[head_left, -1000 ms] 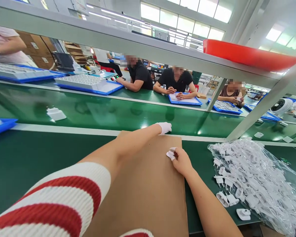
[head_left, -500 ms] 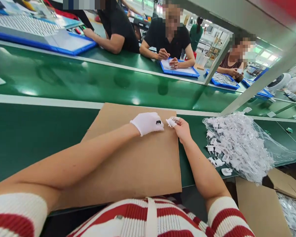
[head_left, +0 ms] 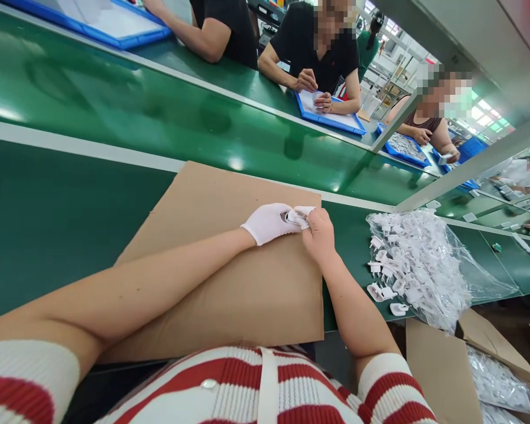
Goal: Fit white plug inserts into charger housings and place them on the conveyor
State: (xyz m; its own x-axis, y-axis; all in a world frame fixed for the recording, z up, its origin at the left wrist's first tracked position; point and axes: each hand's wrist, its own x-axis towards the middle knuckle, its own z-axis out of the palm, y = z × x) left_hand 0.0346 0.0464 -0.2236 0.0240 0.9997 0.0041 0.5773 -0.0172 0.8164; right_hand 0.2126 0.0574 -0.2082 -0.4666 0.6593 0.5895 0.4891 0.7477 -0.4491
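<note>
My left hand (head_left: 268,224), in a white glove, is closed around a small part with a dark face (head_left: 284,217), mostly hidden by the glove. Fingers of my right hand (head_left: 318,231) wear white covers and pinch a small white plastic plug piece (head_left: 297,219). Both hands meet above the right side of a brown cardboard sheet (head_left: 247,294), and the white piece is up against the part in my left hand. Whether the two are joined cannot be seen. To the right, a heap of similar white plastic plug pieces (head_left: 417,265) lies in and around a clear plastic bag (head_left: 486,274).
A green conveyor belt (head_left: 159,112) runs beyond the cardboard, with a metal post (head_left: 459,171) at the right. Across it, co-workers handle pieces at blue trays (head_left: 335,121). Open cartons (head_left: 441,368) with plastic-wrapped contents stand at the lower right.
My hands have come together; the white piece in my right hand has moved left to the part in my left hand. The camera view has tilted a little.
</note>
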